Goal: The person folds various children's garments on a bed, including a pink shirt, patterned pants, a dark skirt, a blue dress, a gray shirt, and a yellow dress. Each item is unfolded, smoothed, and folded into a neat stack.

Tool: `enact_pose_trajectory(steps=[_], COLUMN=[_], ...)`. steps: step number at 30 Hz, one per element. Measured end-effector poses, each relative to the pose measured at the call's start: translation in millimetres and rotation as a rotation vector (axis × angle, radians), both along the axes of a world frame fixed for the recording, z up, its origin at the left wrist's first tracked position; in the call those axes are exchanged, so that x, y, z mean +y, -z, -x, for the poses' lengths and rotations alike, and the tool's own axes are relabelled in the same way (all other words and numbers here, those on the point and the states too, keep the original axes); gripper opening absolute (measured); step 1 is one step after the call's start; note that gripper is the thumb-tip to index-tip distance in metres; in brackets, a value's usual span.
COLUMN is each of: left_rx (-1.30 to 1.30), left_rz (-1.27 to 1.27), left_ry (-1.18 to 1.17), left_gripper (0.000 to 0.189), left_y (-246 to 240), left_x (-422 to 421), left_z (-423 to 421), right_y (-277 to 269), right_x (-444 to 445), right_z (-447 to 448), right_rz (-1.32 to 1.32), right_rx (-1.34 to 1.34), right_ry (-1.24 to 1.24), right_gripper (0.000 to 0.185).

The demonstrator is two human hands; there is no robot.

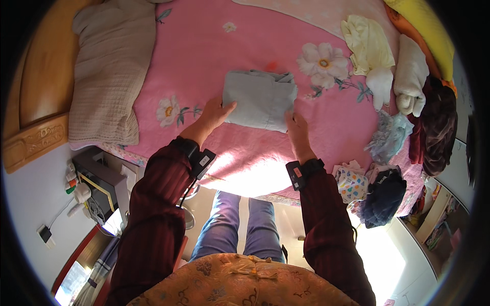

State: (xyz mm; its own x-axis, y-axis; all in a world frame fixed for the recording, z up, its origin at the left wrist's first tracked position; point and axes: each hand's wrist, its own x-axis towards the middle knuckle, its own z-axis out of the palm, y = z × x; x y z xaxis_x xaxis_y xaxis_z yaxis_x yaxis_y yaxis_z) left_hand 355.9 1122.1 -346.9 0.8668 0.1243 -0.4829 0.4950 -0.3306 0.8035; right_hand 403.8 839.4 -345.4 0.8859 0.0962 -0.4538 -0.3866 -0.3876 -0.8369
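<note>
A grey garment (258,101), folded into a rough rectangle, lies on the pink floral bedspread (191,49) in front of me. My left hand (211,114) is at its left edge, thumb on top of the cloth and the fingers hidden behind or under it. At the lower right corner, the curled fingers of my right hand (298,130) touch the cloth; whether they pinch it is hard to see. Some loose folds show along the garment's far edge.
A beige quilted blanket (111,76) lies at the left by the wooden headboard (46,69). At the right are a cream garment (367,44), a rolled white fleece (411,72), a plastic bag (390,134), a dark clothing bundle (383,199) and a brown blanket (440,126).
</note>
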Motion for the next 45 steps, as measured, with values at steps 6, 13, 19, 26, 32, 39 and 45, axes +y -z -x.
enact_pose_trajectory(steps=[6,13,19,26,32,39,45], left_rx=[-0.04,-0.21,-0.025,0.337,0.457,0.476,0.494], left_rz=[0.121,-0.482,-0.325,0.391,0.67,0.742,0.754], left_ry=[-0.231,-0.183,-0.227,-0.308,-0.3,-0.156,-0.161], left_gripper=[0.039,0.045,0.047,0.046,0.054,0.051,0.048], left_y=[7.3,13.4,3.4,-24.7,-51.4,-91.3,-120.7], left_x=[-13.2,-28.0,-36.3,-60.0,-103.6,-148.1,-170.3], left_z=[2.2,-14.9,-18.4,41.0,112.8,145.4,137.3], right_y=[-5.3,0.9,1.0,-4.5,-47.7,-101.4,-137.0], right_x=[12.2,39.4,40.3,-13.5,-68.6,-118.0,-141.0], right_z=[-3.9,-4.6,7.5,80.5,150.6,198.6,218.1], right_rz=[0.257,0.345,0.178,-0.078,-0.154,-0.083,-0.119], right_rx=[-0.156,-0.089,0.076,0.221,0.346,0.2,0.146], right_ry=[-0.164,0.067,0.19,0.165,0.252,0.248,0.347], right_gripper=[0.038,0.085,0.055,0.044,0.049,0.059,0.051])
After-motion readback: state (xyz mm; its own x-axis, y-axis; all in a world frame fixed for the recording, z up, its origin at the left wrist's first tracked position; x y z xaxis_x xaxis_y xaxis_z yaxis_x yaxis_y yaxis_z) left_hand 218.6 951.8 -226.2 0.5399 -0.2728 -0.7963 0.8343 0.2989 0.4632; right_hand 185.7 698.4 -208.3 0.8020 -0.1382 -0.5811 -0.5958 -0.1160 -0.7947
